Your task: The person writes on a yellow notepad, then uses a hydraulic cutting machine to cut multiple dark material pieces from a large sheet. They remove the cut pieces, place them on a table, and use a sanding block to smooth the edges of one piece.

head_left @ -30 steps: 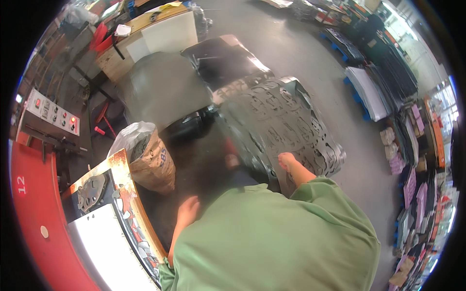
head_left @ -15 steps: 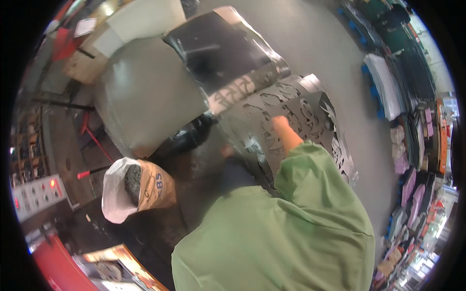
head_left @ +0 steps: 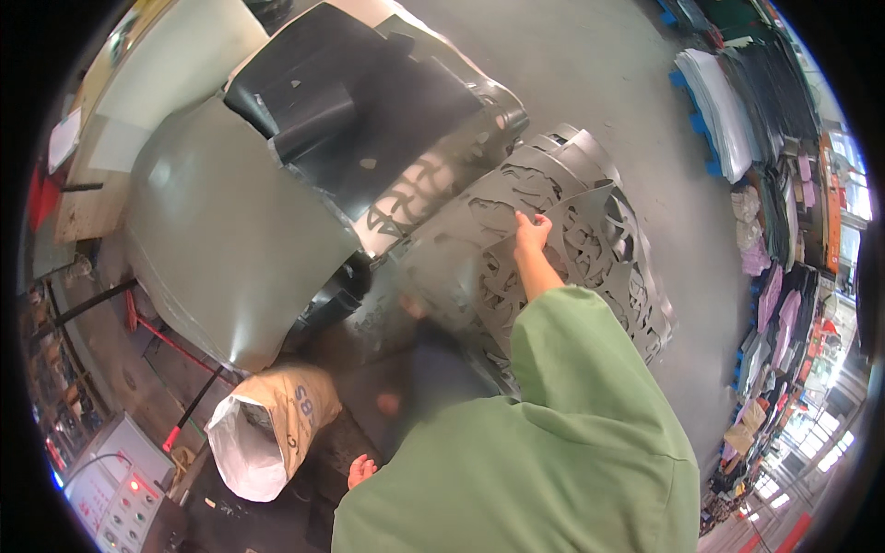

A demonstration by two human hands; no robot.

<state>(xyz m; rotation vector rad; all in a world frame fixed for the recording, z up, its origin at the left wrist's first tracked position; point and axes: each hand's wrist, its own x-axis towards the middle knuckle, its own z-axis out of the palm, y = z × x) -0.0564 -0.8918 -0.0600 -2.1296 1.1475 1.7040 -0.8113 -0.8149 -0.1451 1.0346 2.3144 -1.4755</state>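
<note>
Since the frame half a second earlier, the right grip (head_left: pixel 532 234) has advanced to the far edge of the uppermost punched grey sheet (head_left: pixel 586 241), the left grip (head_left: pixel 361 470) has come into view, and the view has turned, setting the paper sack (head_left: pixel 312 405) lower. Right grip: thumb and fingers pressed together, pinching the sheet's edge; forearm rising from the lower right in a green sleeve (head_left: pixel 590 369). Left grip: only fingers visible, just left of the garment; whether it is spread or pressed together cannot be told. The punched sheet lies on a stack of similar punched sheets (head_left: pixel 468 219), right of centre. Its far edge runs aslant from lower left to upper right, one corner pointing away from the person; its right side descends toward the lower right. The sleeve covers its near end, so its long axis cannot be determined. Beyond the stack, a pale cut-out strip (head_left: pixel 424 191) lies beside black sheets (head_left: pixel 369 120). To the left, a smooth grey sheet (head_left: pixel 240 240) spreads broadly, its near corner close to the sack, whose white-lined mouth faces lower left. Outermost: a control panel (head_left: pixel 129 516) with a lit red lamp, lower left; piled sheets (head_left: pixel 714 115) on a blue pallet (head_left: pixel 684 92), upper right, across the grey floor (head_left: pixel 636 92).
</note>
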